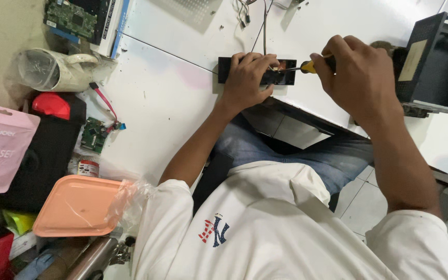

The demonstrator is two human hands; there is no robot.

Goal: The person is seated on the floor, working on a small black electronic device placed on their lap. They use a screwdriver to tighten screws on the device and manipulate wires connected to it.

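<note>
Your left hand (249, 78) is pressing down on the black rectangular device (257, 71) lying on the white table (162, 98). Your right hand (359, 78) is gripping a yellow-and-black screwdriver (312, 66) tightly, its tip touching the device's top.

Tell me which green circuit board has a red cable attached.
The small circuit board beside the black bag; the larger board at the top edge has none.

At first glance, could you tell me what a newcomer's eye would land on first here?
Probably the two hands at top centre: the left hand presses a black rectangular device onto the white table, while the right hand holds a yellow-handled screwdriver to it. Next, the peach tray at lower left.
</note>
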